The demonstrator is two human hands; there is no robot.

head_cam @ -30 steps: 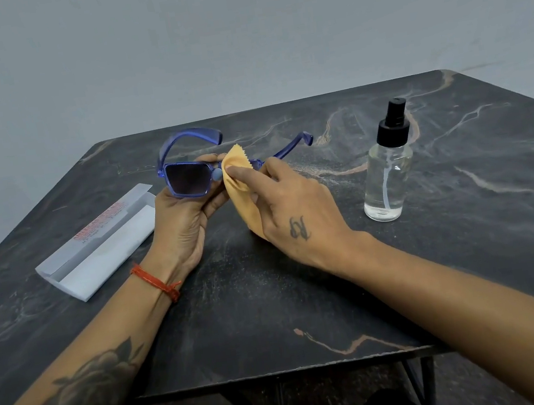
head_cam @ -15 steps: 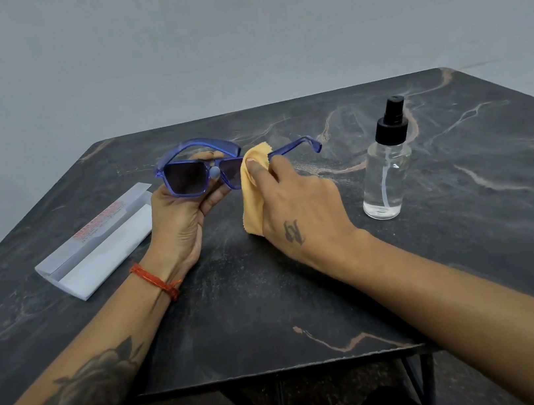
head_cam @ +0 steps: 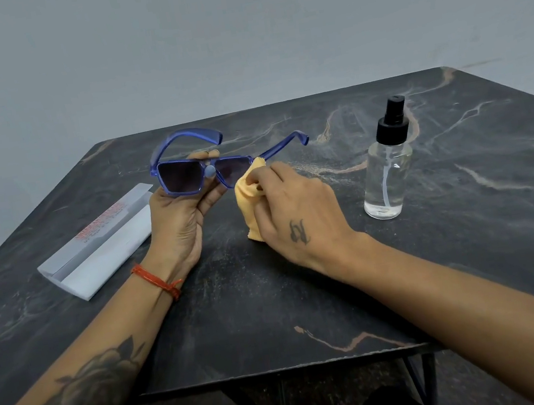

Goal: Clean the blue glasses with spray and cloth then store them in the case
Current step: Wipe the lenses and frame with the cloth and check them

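My left hand [head_cam: 177,215] grips glasses [head_cam: 182,180] at bridge | my right hand [head_cam: 294,208] pinches cloth [head_cam: 247,198] at lens edge | bottle [head_cam: 387,170] well right | case [head_cam: 98,244] left.

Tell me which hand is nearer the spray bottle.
Right. The right hand, pinching the cloth, sits just left of the spray bottle; the left hand, holding the glasses, is farther left.

Both forearms are bare, without sleeves. The left wrist wears a thin red-orange thread band [head_cam: 158,281], and a dark rose tattoo [head_cam: 80,396] covers the left forearm. The right hand [head_cam: 298,211] has a small dark tattoo [head_cam: 299,232] on its back.
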